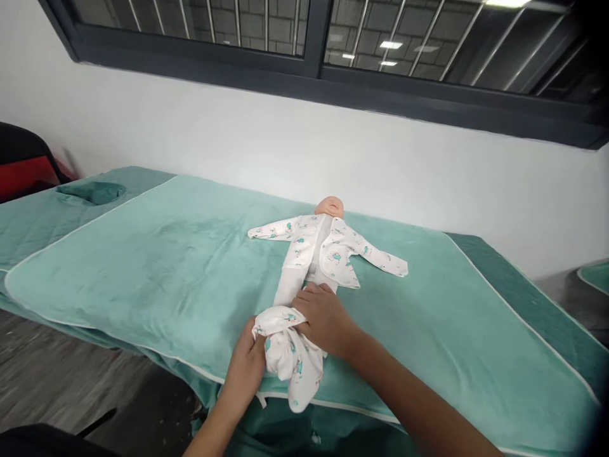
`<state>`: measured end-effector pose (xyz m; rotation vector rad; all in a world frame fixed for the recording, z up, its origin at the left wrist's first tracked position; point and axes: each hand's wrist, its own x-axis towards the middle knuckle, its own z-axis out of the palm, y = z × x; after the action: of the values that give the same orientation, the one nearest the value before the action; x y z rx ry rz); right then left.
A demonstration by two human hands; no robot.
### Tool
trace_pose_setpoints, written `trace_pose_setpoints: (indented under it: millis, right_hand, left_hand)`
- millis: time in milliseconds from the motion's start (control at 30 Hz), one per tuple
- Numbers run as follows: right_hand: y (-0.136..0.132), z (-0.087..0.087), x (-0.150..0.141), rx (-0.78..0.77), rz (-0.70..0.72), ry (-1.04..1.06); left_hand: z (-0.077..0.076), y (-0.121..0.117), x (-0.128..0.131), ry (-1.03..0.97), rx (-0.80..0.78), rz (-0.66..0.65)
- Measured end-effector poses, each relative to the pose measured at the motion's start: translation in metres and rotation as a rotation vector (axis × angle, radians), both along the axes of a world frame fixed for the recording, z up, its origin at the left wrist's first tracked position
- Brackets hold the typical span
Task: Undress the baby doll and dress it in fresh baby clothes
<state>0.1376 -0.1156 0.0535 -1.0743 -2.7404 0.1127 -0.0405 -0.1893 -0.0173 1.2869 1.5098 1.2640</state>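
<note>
A baby doll [328, 206] lies on its back on a teal padded table [157, 266], head toward the wall. It wears an open white printed jacket [333, 247] with sleeves spread wide. Bunched white printed trousers [290, 355] sit at the doll's legs near the table's front edge. My left hand [247, 365] grips the bunched trousers from the left, fingers closed. My right hand [326, 317] is closed on the trousers' top at the doll's legs.
A white wall and dark-framed window stand behind the table. A folded teal cloth [92, 192] lies at the far left end. A dark and red chair [23, 165] is at the left. Another teal surface [594, 276] shows at the right edge.
</note>
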Motion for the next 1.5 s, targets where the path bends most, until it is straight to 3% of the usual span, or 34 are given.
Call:
trace_pose_setpoints:
  millis: [100, 167, 367, 467, 567, 700, 867, 967, 1100, 1200, 1333, 1500]
  right_hand:
    - [-0.001, -0.004, -0.001, -0.050, -0.083, 0.077]
    - [0.000, -0.004, 0.000, -0.080, -0.111, 0.106]
    - [0.010, 0.001, 0.001, -0.160, -0.111, 0.105]
    - [0.014, 0.003, -0.002, -0.144, -0.193, 0.075]
    - [0.016, 0.006, -0.002, -0.207, -0.253, 0.105]
    - [0.012, 0.007, -0.004, -0.289, -0.211, 0.171]
    - [0.004, -0.002, -0.016, -0.215, -0.249, 0.095]
    - [0.001, -0.006, -0.019, -0.184, -0.221, 0.064]
    - [-0.001, -0.004, -0.015, -0.172, -0.180, 0.040]
    - [0.001, -0.001, -0.015, -0.152, -0.213, -0.002]
    - [0.005, 0.005, -0.019, -0.118, -0.328, -0.063]
    - [0.021, 0.007, -0.017, -0.077, -0.481, -0.037]
  left_hand:
    - [0.003, 0.022, 0.001, -0.043, 0.061, 0.003]
    - [0.005, 0.045, -0.006, 0.034, 0.124, -0.034]
    - [0.019, 0.131, -0.020, 0.366, 0.229, -0.291]
    - [0.022, 0.150, -0.012, 0.371, 0.256, -0.336]
    - [0.018, 0.139, -0.010, 0.213, 0.193, -0.287]
    - [0.012, 0.094, -0.034, 0.029, 0.016, -0.239]
    - [0.012, 0.034, -0.052, 0.111, -0.226, -0.247]
    - [0.012, 0.023, -0.041, 0.169, -0.200, -0.298]
    - [0.014, 0.041, -0.028, 0.271, -0.064, -0.296]
    - [0.015, 0.067, -0.028, 0.494, -0.026, -0.246]
    - [0.019, 0.100, -0.029, 0.771, -0.004, -0.123]
    - [0.021, 0.122, -0.010, 0.901, 0.089, -0.063]
